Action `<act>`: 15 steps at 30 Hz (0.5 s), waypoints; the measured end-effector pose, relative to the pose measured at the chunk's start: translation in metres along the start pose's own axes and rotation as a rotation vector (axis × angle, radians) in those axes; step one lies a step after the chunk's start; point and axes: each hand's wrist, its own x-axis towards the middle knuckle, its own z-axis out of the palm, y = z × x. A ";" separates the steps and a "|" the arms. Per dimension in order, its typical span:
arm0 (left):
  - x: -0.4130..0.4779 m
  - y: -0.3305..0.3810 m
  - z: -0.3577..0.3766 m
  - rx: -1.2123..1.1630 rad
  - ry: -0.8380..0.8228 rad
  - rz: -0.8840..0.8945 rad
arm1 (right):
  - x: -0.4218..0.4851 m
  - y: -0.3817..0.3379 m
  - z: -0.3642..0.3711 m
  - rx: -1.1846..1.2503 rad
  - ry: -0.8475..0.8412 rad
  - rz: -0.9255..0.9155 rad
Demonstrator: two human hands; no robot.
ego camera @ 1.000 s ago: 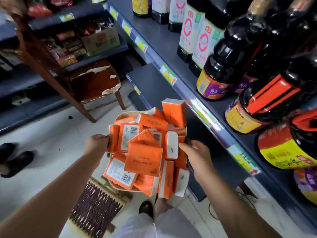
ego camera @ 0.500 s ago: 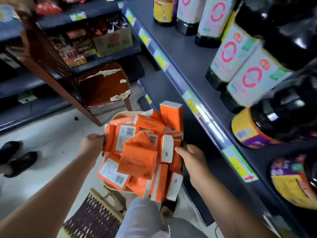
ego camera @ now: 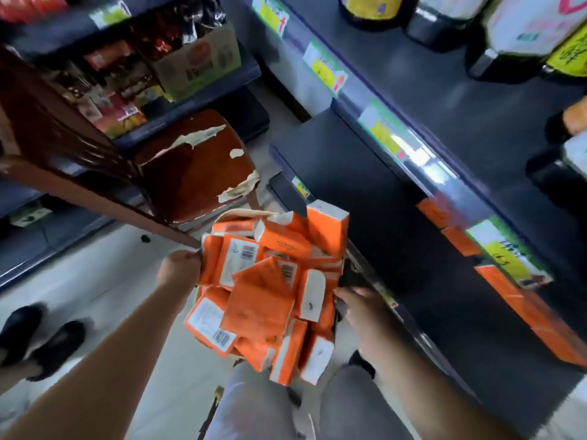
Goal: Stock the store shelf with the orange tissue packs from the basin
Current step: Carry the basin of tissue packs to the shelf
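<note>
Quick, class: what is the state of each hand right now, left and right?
Left hand: grips the basin by its left rim.
Right hand: holds the basin by its right rim; fingers blurred.

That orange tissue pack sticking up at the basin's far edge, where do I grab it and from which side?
Probably from above: the upright pack juts out of the pile, white end up, so pinch its broad orange faces just under that end. The right hand, at the basin rim, is nearer.

Worn brown chair (ego camera: 193, 173), black shoes (ego camera: 38, 338)
</note>
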 end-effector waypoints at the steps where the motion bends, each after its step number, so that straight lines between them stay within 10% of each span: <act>1: 0.016 0.001 0.000 0.043 -0.011 0.012 | 0.007 0.005 0.012 0.029 0.004 0.019; 15: 0.201 -0.029 0.089 0.100 -0.019 0.142 | 0.166 0.111 0.085 0.050 0.083 0.229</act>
